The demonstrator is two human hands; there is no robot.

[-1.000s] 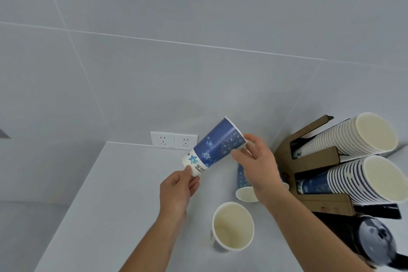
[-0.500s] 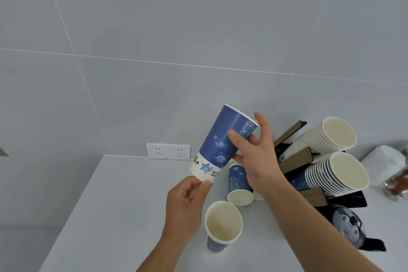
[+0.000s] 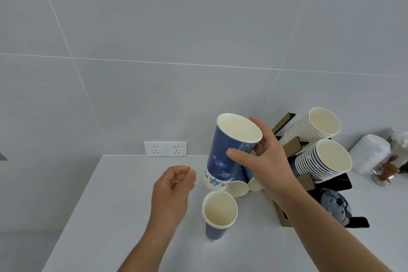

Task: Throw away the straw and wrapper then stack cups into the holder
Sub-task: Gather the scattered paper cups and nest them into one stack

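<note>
My right hand (image 3: 263, 160) grips a tall blue paper cup (image 3: 229, 152) near its rim, mouth up and tilted toward me, above the white counter (image 3: 123, 201). My left hand (image 3: 173, 192) hovers just left of the cup's white base, fingers loosely curled and holding nothing. Below stands an upright pair of nested blue cups (image 3: 218, 214). Two more blue cups (image 3: 239, 184) lie behind the held one, partly hidden. The cardboard cup holder (image 3: 293, 149) at right carries two sloping stacks of cups (image 3: 322, 142).
A double wall socket (image 3: 165, 148) sits at the counter's back edge. A black lidded item (image 3: 335, 205) rests under the holder. A white paper roll (image 3: 371, 153) and a metal-and-wood tool (image 3: 386, 170) stand at far right. The counter's left edge drops off.
My left hand has let go of the cup's base and drawn back left. My right hand has turned the cup so its mouth faces up, toward the holder.
</note>
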